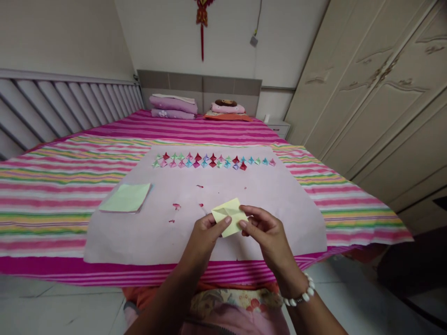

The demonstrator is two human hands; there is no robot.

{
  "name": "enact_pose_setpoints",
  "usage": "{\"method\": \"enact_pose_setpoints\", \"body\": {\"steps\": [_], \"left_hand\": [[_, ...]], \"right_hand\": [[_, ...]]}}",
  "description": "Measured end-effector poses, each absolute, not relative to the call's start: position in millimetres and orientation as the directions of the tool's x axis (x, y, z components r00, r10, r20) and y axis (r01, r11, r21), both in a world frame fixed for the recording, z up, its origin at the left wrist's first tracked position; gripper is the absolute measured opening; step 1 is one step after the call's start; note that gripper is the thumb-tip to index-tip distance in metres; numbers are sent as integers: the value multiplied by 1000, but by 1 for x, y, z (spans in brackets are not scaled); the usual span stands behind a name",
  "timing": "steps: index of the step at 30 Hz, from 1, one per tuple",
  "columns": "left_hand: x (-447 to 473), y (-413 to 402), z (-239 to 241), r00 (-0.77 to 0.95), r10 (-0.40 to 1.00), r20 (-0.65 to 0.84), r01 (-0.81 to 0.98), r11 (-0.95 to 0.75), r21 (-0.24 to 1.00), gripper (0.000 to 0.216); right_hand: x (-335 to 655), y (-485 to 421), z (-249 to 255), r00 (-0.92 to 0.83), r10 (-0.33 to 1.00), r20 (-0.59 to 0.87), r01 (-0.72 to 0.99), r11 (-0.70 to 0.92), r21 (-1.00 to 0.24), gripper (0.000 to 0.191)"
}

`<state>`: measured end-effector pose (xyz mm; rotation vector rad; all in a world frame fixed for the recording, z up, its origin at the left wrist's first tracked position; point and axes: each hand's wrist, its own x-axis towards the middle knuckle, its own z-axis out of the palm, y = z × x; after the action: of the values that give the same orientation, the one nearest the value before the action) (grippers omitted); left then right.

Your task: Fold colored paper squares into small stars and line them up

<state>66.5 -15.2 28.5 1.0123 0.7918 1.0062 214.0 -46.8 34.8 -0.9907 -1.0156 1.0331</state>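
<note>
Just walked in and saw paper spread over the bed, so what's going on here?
The left hand and right hand hold a partly folded yellow paper above a pale sheet. Beyond it, small folded paper pieces lie in two rows. A paper stack lies on the left.

Yellow folded paper (228, 228), lower centre, held in left hand (207, 229) and right hand (263, 226); paper stack (126, 197), centre left.

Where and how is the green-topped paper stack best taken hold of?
Take the stack probably by its right edge, approached from the right with the left hand once freed, pinching top and underside. It lies flat on the pale sheet, so its sides offer the grip, and that edge faces the hand.
</note>
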Motion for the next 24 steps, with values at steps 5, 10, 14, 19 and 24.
{"method": "enact_pose_setpoints", "body": {"steps": [5,10,14,19,24], "left_hand": [[67,-19,35,311,949,-54,-246,135,960,28],[65,-19,36,259,964,-61,-150,102,983,20],[64,-18,33,272,958,-88,-114,123,986,24],[62,-18,33,316,945,-84,-127,129,984,23],[58,-20,37,340,939,-60,-98,98,990,14]], "right_hand": [[214,-49,38,195,960,201,-192,239,-952,33],[214,-49,38,196,959,205,-203,244,-948,38],[215,-49,37,182,962,202,-186,235,-954,33],[216,-47,34,216,954,210,-169,248,-954,28],[218,-47,29,190,939,287,-85,307,-948,17]]}}
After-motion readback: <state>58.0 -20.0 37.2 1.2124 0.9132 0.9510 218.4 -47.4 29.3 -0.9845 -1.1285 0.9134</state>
